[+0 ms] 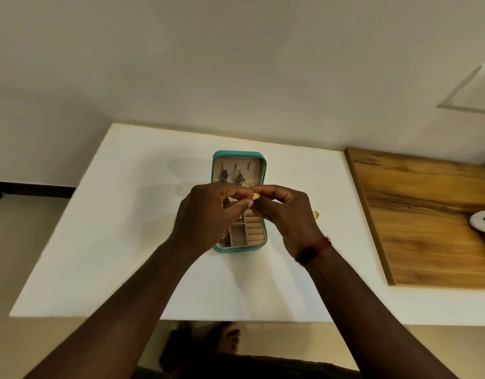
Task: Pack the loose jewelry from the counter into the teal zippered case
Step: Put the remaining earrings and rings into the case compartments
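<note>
The teal zippered case (pixel 265 170) lies open in the middle of the white counter (pixel 104 242). Dangling earrings (pixel 238 178) hang inside its beige lid, and ring rolls (pixel 254 228) fill the tray's right side. Both hands hover over the case's middle. My left hand (pixel 208 217) and my right hand (pixel 289 214) meet at the fingertips, pinching a small gold ring (pixel 255 196) between them. A second small gold piece (pixel 315 214) lies on the counter, just right of my right hand. The tray's left compartments are mostly hidden by my left hand.
A wooden board (pixel 422 214) lies on the counter's right side, with a white game controller (pixel 483 224) at its right edge. The wall stands behind the counter. Below the counter's front edge, feet (pixel 230 337) show on the floor.
</note>
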